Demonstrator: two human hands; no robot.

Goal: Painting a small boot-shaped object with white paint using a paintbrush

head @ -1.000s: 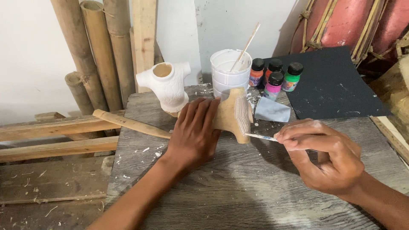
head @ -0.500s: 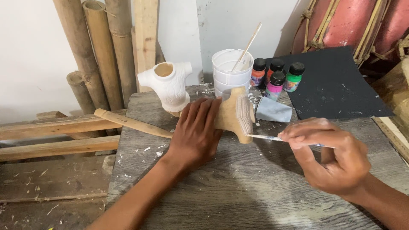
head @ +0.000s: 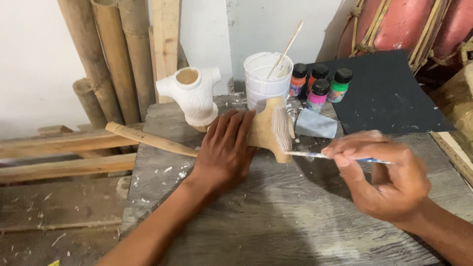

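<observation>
One view only — a head-worn camera, looking down and forward over the person's own forearms at a grey wooden table (head: 276,221). It sits close: the left hand (head: 224,148) and right hand (head: 387,175) fill the lower middle. It faces a white wall (head: 34,64) — bamboo poles (head: 113,54) lean against it just past the table's far edge.

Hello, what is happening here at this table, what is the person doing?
A person is painting a small tan carved figure on a worn wooden table. The left hand lies flat over the figure and holds it down. The right hand holds a thin brush, with its tip at the figure's carved side, where some white paint shows. Behind stand a white cup with a stick in it, four small paint bottles and a white-coated figure.
</observation>
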